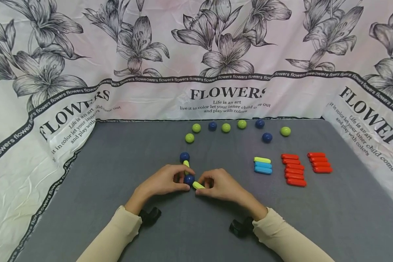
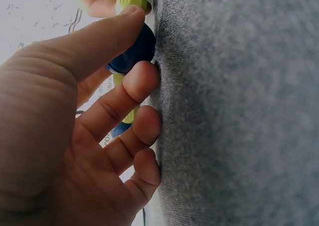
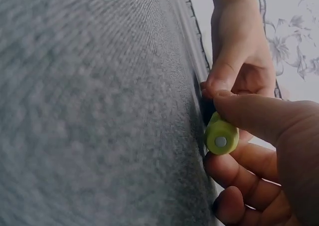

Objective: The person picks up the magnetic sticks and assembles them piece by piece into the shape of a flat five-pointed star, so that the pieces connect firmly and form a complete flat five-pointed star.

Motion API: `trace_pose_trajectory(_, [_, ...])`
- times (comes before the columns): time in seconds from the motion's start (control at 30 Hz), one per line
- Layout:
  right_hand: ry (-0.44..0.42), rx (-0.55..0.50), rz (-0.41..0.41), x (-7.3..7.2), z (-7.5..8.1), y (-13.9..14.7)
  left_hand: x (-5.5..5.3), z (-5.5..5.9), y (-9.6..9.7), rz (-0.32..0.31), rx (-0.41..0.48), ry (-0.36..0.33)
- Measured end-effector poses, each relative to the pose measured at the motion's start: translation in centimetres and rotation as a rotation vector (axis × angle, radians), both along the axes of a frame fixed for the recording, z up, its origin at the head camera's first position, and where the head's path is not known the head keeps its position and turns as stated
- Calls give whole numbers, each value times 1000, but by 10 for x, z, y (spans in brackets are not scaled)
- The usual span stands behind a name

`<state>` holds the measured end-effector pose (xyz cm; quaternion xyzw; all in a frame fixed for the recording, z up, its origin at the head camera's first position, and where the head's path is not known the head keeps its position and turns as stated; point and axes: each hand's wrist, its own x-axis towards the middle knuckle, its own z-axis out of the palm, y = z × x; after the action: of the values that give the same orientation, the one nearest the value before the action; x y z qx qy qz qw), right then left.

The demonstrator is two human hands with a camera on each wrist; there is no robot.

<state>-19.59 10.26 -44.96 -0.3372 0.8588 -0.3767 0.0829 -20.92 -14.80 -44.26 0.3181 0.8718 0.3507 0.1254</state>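
My left hand (image 1: 166, 179) pinches a dark blue ball (image 1: 189, 179) between thumb and fingers, low over the grey cloth. From that ball a yellow-green magnetic rod (image 1: 186, 164) runs away from me to a second blue ball (image 1: 184, 157). My right hand (image 1: 221, 185) grips another yellow-green rod (image 1: 198, 185) between thumb and fingers, its far end right at the held ball. The right wrist view shows this rod's near end (image 3: 221, 141) with a round silver tip. In the left wrist view, my thumb and fingers partly hide the held ball (image 2: 137, 51).
Green balls (image 1: 226, 127) and blue balls (image 1: 266, 137) lie scattered along the back of the grey table cloth (image 1: 196, 233). To the right are a yellow-green rod (image 1: 262, 159), two light blue rods (image 1: 263, 167) and two groups of red rods (image 1: 294, 171). Flower-printed fabric (image 1: 229, 98) rises behind.
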Motion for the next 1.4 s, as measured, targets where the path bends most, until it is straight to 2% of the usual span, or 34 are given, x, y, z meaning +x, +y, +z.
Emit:
trace_pose_trajectory(0.47, [20, -38, 6, 6, -2, -4, 2, 2, 3, -26, -51, 52])
trace_pose_trajectory(0.8, [57, -41, 5, 6, -5, -5, 3, 4, 1, -34, -61, 49])
trace_pose_trajectory(1.03, [10, -32, 19, 6, -1, -1, 3, 4, -1, -35, -70, 29])
trace_pose_trajectory(1.2, [-24, -49, 69, 5, 0, 3, 4, 6, 0, -35, -79, 14])
trace_pose_trajectory(1.4, [70, -22, 116, 6, 1, 5, 4, 6, 0, -30, -87, 15])
